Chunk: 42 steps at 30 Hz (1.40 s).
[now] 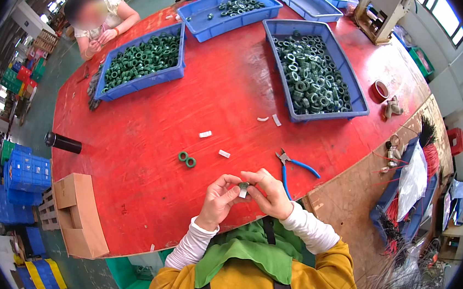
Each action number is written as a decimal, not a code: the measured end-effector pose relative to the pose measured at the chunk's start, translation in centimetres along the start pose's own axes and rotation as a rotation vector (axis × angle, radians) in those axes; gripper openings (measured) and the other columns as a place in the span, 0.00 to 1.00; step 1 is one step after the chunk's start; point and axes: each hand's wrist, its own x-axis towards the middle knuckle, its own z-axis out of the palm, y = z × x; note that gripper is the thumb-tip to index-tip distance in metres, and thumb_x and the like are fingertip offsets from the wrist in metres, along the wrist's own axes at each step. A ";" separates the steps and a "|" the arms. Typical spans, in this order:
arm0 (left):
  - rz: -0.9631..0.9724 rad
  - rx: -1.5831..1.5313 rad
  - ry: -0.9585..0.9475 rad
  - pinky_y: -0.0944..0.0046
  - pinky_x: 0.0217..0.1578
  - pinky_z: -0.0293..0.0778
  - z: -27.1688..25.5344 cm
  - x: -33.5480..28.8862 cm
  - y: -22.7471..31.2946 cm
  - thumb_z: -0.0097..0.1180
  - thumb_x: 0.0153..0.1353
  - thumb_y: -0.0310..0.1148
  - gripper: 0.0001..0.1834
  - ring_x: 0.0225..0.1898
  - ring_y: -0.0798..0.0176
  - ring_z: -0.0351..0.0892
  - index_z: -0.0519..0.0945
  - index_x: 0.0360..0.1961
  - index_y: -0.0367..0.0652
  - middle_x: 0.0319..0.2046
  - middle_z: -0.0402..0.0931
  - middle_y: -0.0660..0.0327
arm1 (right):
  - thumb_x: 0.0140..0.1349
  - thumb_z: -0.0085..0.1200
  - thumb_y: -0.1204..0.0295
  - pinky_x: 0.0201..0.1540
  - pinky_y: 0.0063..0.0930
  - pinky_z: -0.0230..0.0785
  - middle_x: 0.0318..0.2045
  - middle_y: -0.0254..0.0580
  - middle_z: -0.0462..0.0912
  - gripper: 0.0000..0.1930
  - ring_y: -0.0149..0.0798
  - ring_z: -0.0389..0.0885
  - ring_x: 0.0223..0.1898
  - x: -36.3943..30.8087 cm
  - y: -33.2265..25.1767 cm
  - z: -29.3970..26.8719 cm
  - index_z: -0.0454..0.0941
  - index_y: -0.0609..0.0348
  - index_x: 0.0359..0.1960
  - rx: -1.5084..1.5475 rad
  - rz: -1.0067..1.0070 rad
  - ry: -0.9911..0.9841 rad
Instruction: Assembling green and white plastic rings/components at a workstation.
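Near the table's front edge, my left hand point(217, 203) and my right hand point(272, 196) meet with fingertips pinched on a small dark green ring point(243, 185). A small white strip point(243, 193) hangs down at the ring, between my fingers; how it joins the ring is hidden. Two green rings point(186, 159) lie side by side on the red table, ahead of my left hand. A white piece point(224, 154) lies just beyond my hands, with another white piece point(205, 134) farther off. Blue-handled cutting pliers point(295, 166) lie to the right, jaws apart.
Blue trays point(330, 119) of green rings stand across the red table point(213, 104). A roll of brown tape point(379, 90) sits at right. At left are a black bottle point(63, 142) and a cardboard box point(91, 237). A co-worker point(96, 22) sits at the far left.
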 end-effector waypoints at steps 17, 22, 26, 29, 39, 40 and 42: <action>-0.050 0.028 0.107 0.61 0.42 0.79 0.5 0.5 -0.3 0.50 0.65 0.27 0.08 0.39 0.63 0.80 0.73 0.43 0.37 0.38 0.78 0.56 | 0.42 0.60 0.73 0.44 0.37 0.67 0.36 0.35 0.77 0.14 0.42 0.74 0.40 1.4 -0.8 -1.5 0.73 0.55 0.33 -0.510 -0.441 0.016; -0.032 -0.109 0.216 0.60 0.41 0.79 -0.3 0.6 -1.1 0.50 0.65 0.27 0.07 0.39 0.62 0.80 0.73 0.42 0.38 0.38 0.78 0.57 | 0.45 0.61 0.73 0.51 0.41 0.66 0.33 0.31 0.79 0.11 0.40 0.77 0.41 1.3 -1.1 -0.7 0.74 0.53 0.31 -0.483 -0.480 0.148; 0.003 -0.213 0.185 0.58 0.41 0.79 -0.8 0.9 -1.3 0.51 0.65 0.28 0.07 0.39 0.62 0.80 0.73 0.43 0.38 0.38 0.79 0.57 | 0.48 0.62 0.75 0.54 0.45 0.64 0.30 0.29 0.79 0.09 0.38 0.77 0.42 0.4 -0.8 0.2 0.75 0.52 0.30 -0.437 -0.382 0.165; 0.033 -0.190 0.171 0.59 0.44 0.77 -0.3 0.7 -1.5 0.50 0.65 0.27 0.07 0.41 0.63 0.79 0.73 0.44 0.40 0.39 0.79 0.56 | 0.48 0.61 0.77 0.52 0.43 0.64 0.30 0.32 0.78 0.09 0.38 0.78 0.40 -0.2 -1.0 0.8 0.75 0.53 0.30 -0.391 -0.356 0.194; 0.096 0.118 0.144 0.61 0.42 0.80 1.5 0.4 -0.5 0.52 0.64 0.26 0.08 0.37 0.63 0.81 0.74 0.43 0.34 0.36 0.79 0.57 | 0.52 0.59 0.80 0.34 0.28 0.69 0.29 0.42 0.78 0.08 0.39 0.77 0.31 1.2 -0.4 -1.3 0.72 0.63 0.31 0.040 0.017 0.302; 0.099 0.177 0.130 0.61 0.42 0.80 1.5 0.3 -0.2 0.52 0.64 0.26 0.08 0.36 0.63 0.80 0.74 0.42 0.34 0.36 0.79 0.57 | 0.54 0.59 0.80 0.33 0.26 0.70 0.29 0.42 0.78 0.07 0.37 0.78 0.31 1.3 -0.1 -1.2 0.72 0.63 0.31 0.098 0.044 0.291; 0.101 0.236 0.116 0.62 0.42 0.80 1.4 0.2 0.1 0.52 0.63 0.26 0.08 0.35 0.64 0.80 0.75 0.42 0.33 0.35 0.79 0.57 | 0.54 0.59 0.80 0.33 0.26 0.71 0.28 0.42 0.78 0.07 0.37 0.78 0.30 1.6 0.0 -1.4 0.72 0.63 0.31 0.115 0.069 0.266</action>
